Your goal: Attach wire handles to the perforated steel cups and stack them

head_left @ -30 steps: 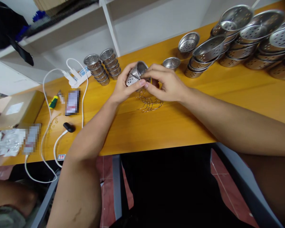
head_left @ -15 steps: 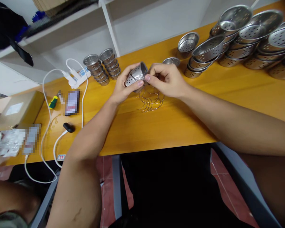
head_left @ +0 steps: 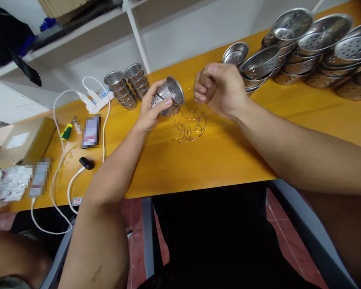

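Plainly, the left hand (head_left: 150, 110) holds a tilted metal cup (head_left: 172, 91); the right hand (head_left: 222, 88) hangs curled, its grip unclear.

Head cam only: faces forward and down, close above wooden desk (head_left: 228, 156); left hand (head_left: 152, 107), right hand (head_left: 224, 89) upper-middle, white shelving (head_left: 137, 38) top, red floor tiles (head_left: 136, 237) bottom.

Yellow-brown tabletop (head_left: 204, 164) carries loose curved wires (head_left: 190, 131) near centre, two short stacks of perforated metal cups (head_left: 122, 91) and a power strip (head_left: 104, 98) back left, bigger cup stacks (head_left: 313, 59) at right, plus a carton (head_left: 37, 136), plastic bags (head_left: 16, 180) and a green-yellow tool (head_left: 67, 131) far left.
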A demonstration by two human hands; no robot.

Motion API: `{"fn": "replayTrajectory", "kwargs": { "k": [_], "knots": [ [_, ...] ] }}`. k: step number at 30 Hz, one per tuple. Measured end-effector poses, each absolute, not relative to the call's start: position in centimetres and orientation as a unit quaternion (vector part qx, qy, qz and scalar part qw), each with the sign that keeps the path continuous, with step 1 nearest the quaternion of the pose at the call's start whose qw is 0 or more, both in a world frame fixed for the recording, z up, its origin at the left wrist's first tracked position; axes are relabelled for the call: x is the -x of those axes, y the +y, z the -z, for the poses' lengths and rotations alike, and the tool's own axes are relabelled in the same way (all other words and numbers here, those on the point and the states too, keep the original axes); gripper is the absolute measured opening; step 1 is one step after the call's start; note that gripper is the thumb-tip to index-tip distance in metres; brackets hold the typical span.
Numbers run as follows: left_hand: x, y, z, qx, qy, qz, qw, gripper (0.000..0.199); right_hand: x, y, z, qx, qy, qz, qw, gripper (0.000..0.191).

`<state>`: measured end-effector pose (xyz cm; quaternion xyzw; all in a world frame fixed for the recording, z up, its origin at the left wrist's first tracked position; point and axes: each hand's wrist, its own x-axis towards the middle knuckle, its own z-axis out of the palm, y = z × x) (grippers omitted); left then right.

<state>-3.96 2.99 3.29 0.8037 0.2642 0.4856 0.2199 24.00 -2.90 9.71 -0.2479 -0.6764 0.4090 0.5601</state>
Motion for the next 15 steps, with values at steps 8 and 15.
{"fn": "replayTrajectory", "kwargs": {
  "k": [8,15],
  "knots": [
    [7.7,6.2,-3.6,-0.657,0.374,-0.566,0.329,0.104,-25.2,-3.7,-8.5,0.362,-0.875,-0.165,0.276,0.053],
    [10.1,8.9,-0.5,-0.701,0.323,-0.561,0.298,0.080,-25.8,-1.9,-6.2,0.402,-0.833,-0.106,0.364,0.048]
  ]
}}
